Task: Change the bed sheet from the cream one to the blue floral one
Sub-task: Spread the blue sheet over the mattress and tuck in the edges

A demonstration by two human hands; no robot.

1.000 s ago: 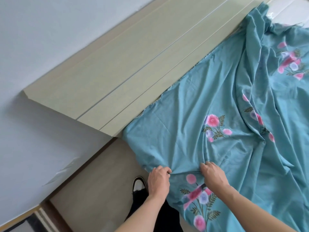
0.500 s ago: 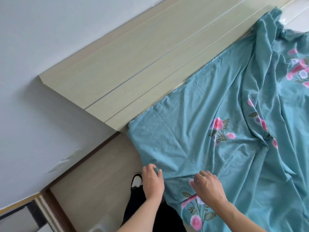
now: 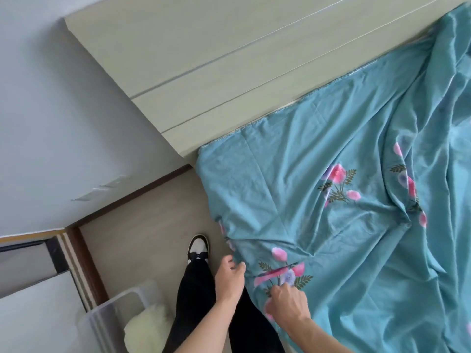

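The blue floral sheet point(image 3: 331, 225) lies spread and wrinkled over the bed, its top edge along the pale wooden headboard point(image 3: 204, 59). One corner reaches the headboard's end, and the side edge hangs over the bed's side. My left hand point(image 3: 229, 278) pinches that hanging edge near the printed flowers. My right hand point(image 3: 289, 305) grips a fold of the sheet just to the right, on the flower print. A cream fabric bundle point(image 3: 145, 327) sits in a clear bin point(image 3: 114, 309) at the lower left.
A grey wall point(image 3: 63, 123) runs along the left with a dark skirting board. The wooden floor point(image 3: 153, 238) beside the bed is narrow; my leg and black-and-white shoe point(image 3: 198, 247) stand there. A door frame point(image 3: 76, 263) is at the lower left.
Both hands slid back along the sheet's side edge, away from the headboard. The fabric near the corner lies flatter. The view shifted, bringing the bin into sight.
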